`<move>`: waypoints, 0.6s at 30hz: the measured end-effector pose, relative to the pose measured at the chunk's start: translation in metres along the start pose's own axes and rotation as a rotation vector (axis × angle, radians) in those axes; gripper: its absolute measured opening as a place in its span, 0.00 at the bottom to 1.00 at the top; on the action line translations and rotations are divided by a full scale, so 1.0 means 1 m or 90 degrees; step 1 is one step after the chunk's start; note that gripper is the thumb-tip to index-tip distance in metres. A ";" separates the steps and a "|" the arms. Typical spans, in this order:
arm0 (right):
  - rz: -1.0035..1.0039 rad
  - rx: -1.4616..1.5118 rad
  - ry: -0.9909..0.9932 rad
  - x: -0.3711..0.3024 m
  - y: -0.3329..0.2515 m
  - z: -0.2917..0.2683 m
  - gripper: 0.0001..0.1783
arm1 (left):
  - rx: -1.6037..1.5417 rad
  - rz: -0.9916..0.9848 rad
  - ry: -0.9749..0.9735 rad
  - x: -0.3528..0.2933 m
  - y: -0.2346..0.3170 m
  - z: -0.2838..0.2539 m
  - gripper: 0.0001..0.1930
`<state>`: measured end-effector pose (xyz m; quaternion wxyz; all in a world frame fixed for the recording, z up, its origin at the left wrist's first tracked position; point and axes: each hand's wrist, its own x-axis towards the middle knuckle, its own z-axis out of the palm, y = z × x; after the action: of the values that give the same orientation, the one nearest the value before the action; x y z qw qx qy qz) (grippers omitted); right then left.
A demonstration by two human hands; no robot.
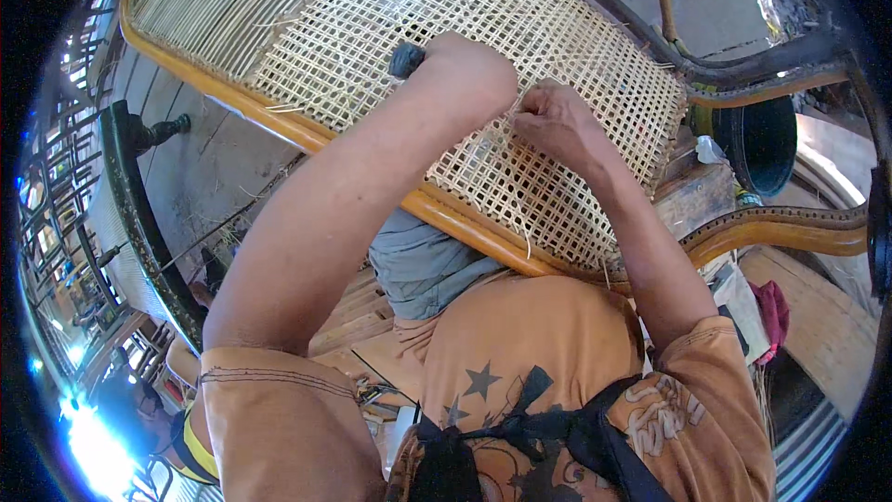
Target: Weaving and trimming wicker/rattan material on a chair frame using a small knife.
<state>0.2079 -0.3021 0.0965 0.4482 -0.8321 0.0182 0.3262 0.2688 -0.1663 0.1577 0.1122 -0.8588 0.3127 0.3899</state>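
A woven cane panel [595, 33] with an open lattice spans a curved, orange-brown wooden frame [269, 118] in front of me. My left hand [462, 54] is bent sharply at the wrist over the middle of the weave; its fingers are hidden behind the wrist and forearm. A short dark, wrapped-looking piece [406, 60] sticks out beside it, and I cannot tell whether it is held or worn. Just to the right, my right hand [560, 123] is closed in a pinch, low over the cane. Whatever those fingers hold is too small to make out. Loose strand ends stick out along the panel's edges.
Straight parallel strands [214, 9] fill the frame's upper left. A dark bucket [757, 144] stands at right beside a curved wooden arm [780, 228]. A dark-framed piece of furniture [139, 223] leans at left. Another person [153, 409] is at lower left.
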 end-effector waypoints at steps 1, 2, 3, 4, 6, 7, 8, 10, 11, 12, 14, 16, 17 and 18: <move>0.001 -0.001 -0.003 0.001 0.001 0.000 0.08 | -0.014 0.013 0.005 0.002 -0.003 0.002 0.10; -0.042 -0.062 0.018 0.003 0.001 0.001 0.10 | -0.028 0.026 0.010 0.003 -0.006 0.006 0.10; -0.086 -0.122 0.039 0.004 0.001 0.002 0.11 | -0.031 0.024 0.008 0.001 -0.008 0.011 0.10; -0.084 -0.123 0.039 0.006 0.000 0.002 0.11 | -0.039 0.034 0.054 -0.001 -0.009 0.015 0.10; 0.005 -0.191 0.044 0.010 -0.008 0.007 0.13 | -0.047 0.046 0.102 -0.005 -0.011 0.022 0.10; -0.001 -0.217 0.085 0.010 -0.005 0.013 0.13 | -0.049 0.036 0.105 -0.008 -0.011 0.024 0.10; -0.002 -0.219 0.087 0.011 -0.001 0.016 0.13 | -0.052 0.026 0.109 -0.010 -0.011 0.026 0.10; -0.064 -0.237 0.127 0.009 -0.001 0.018 0.14 | -0.051 0.003 0.090 -0.013 -0.008 0.025 0.09; -0.068 -0.240 0.126 0.006 -0.003 0.013 0.14 | -0.051 -0.018 0.067 -0.016 -0.007 0.024 0.10; -0.066 -0.142 0.082 0.001 -0.006 0.004 0.14 | -0.053 -0.022 0.070 -0.017 -0.007 0.023 0.10; -0.064 -0.047 0.040 -0.005 -0.006 -0.002 0.13 | -0.076 -0.026 0.059 -0.016 -0.006 0.019 0.10; -0.113 -0.103 0.109 -0.003 0.006 0.004 0.11 | -0.062 -0.012 0.054 -0.013 -0.003 0.016 0.10; -0.113 -0.104 0.111 -0.002 0.017 0.013 0.11 | -0.047 0.003 0.047 -0.012 0.000 0.012 0.10; -0.133 -0.001 0.174 -0.001 0.030 0.025 0.11 | -0.046 0.005 0.048 -0.010 0.005 0.008 0.10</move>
<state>0.1841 -0.3016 0.0654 0.4724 -0.8663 -0.0075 0.1619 0.2558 -0.1624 0.1596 0.0680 -0.8751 0.3059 0.3688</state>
